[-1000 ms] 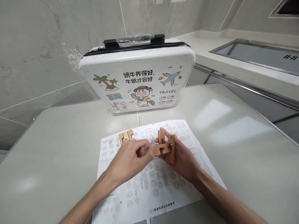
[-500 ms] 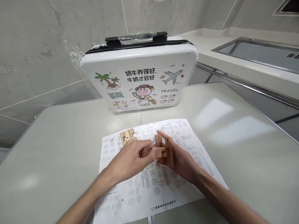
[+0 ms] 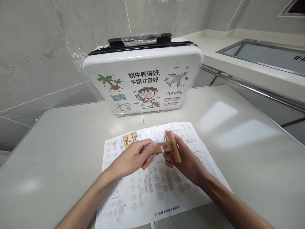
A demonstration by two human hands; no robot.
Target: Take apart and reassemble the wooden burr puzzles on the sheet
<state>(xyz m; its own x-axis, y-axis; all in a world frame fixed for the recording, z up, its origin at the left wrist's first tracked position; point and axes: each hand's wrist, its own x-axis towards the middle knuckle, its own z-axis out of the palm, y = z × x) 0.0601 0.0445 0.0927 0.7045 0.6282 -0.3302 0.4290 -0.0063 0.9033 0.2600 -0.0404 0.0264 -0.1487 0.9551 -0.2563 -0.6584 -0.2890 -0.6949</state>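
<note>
My left hand (image 3: 140, 155) pinches the left end of a notched wooden puzzle piece (image 3: 159, 147), which lies sideways between both hands. Its right end meets the upright wooden puzzle pieces (image 3: 175, 147) in my right hand (image 3: 184, 156), whose fingers wrap round them from behind. How deeply the sideways piece sits among the others I cannot tell. Just beyond my left hand, several more notched wooden pieces (image 3: 130, 139) lie side by side on a printed sheet (image 3: 128, 219). Both hands are above this sheet, which carries small drawings of puzzle shapes.
A white suitcase (image 3: 145, 60) with cartoon prints and clear plastic wrap stands at the back of the pale table (image 3: 252, 165). Behind it rises a grey tiled wall (image 3: 95, 19). To the right is a counter with a glass-topped recess (image 3: 264, 55).
The held pieces have turned and risen slightly. More of the sideways piece now shows, and its left end is farther from the upright pieces. The numbered faces no longer show.
</note>
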